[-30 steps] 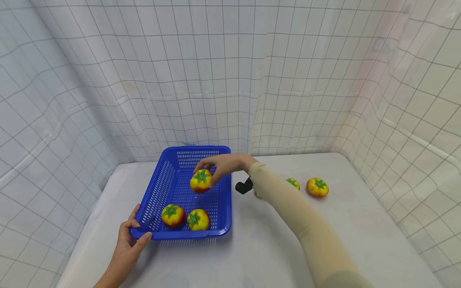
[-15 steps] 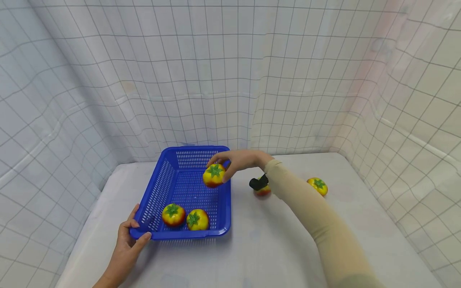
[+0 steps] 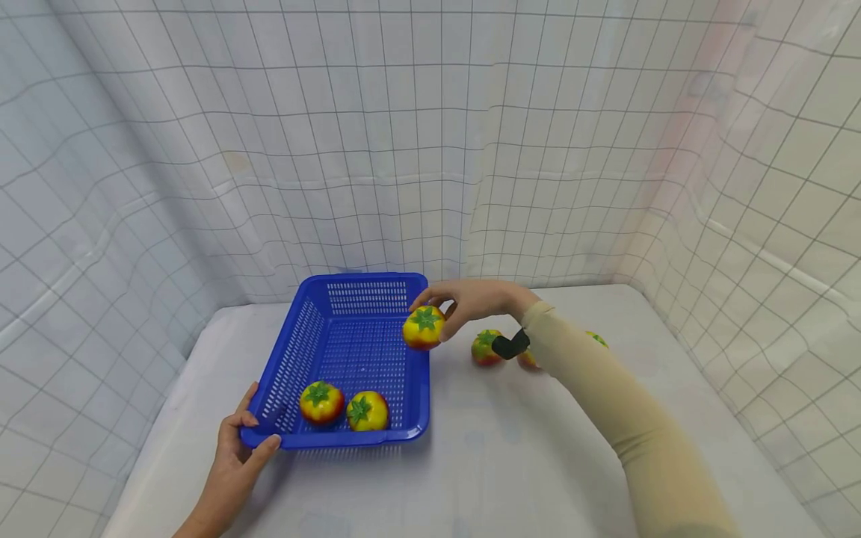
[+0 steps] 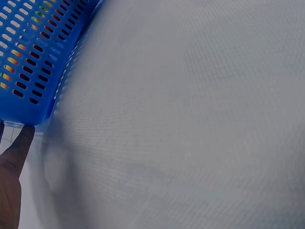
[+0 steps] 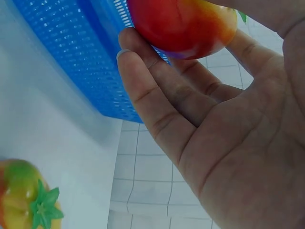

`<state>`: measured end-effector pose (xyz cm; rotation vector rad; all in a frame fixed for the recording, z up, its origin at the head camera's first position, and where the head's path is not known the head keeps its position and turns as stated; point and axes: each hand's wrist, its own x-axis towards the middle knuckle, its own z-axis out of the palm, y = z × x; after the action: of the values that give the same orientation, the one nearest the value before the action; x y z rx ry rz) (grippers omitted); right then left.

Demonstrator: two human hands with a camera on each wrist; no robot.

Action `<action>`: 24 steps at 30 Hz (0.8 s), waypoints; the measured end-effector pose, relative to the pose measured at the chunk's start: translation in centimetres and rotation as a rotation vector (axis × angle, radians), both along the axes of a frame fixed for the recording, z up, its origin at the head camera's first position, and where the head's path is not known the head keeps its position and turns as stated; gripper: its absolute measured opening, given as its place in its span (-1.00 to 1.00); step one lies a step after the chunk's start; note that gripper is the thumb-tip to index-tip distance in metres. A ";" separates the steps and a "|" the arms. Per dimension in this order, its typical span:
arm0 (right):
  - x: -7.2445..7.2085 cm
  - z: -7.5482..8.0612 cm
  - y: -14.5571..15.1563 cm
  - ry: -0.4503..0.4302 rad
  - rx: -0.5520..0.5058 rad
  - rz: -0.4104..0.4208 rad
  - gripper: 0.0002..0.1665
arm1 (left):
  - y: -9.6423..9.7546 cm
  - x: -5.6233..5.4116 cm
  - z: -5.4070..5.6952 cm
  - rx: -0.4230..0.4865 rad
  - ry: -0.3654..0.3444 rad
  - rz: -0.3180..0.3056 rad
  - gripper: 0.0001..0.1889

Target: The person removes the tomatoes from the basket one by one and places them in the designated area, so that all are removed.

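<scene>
My left hand [image 3: 232, 463] grips the near left corner of a blue plastic basket [image 3: 336, 439], the thumb against its front rim. In the left wrist view, fingers [image 4: 21, 145] touch the basket's edge. Two red-and-yellow tomatoes with green leafy tops lie in the basket, a left tomato [image 3: 322, 403] and a right tomato [image 3: 368, 412]. My right hand [image 3: 474, 299] pinches another tomato [image 3: 422, 329] over the basket's right rim. From the right wrist view, that held tomato [image 5: 186, 28] is red underneath, between thumb and fingers.
Right of the basket, a greener tomato [image 3: 486, 350] sits on the white table [image 3: 471, 463]. Another tomato [image 3: 528, 360] and a farther one [image 3: 597, 338] are partly hidden by my sleeve [image 3: 605, 388]. Grid-patterned curtains [image 3: 403, 149] surround the table's back and sides.
My right hand has moved rightward with the tomato, from over the basket's inside to its right rim. The left hand and the basket have stayed put.
</scene>
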<state>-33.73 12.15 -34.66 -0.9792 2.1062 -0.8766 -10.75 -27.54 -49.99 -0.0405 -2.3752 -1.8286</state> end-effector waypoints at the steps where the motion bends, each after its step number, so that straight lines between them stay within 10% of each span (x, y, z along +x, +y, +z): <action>1: 0.0 0.0 0.3 0.005 0.001 -0.001 -0.23 | 0.0 0.0 0.0 0.005 0.002 -0.002 -0.61; 24: 1.5 -1.2 5.4 -0.051 0.028 -0.072 -0.25 | -0.1 0.0 0.1 0.011 -0.010 -0.005 -0.60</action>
<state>-32.18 17.57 -35.86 -0.8625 2.1161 -0.8956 -10.71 -27.61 -49.91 -0.0371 -2.3734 -1.8484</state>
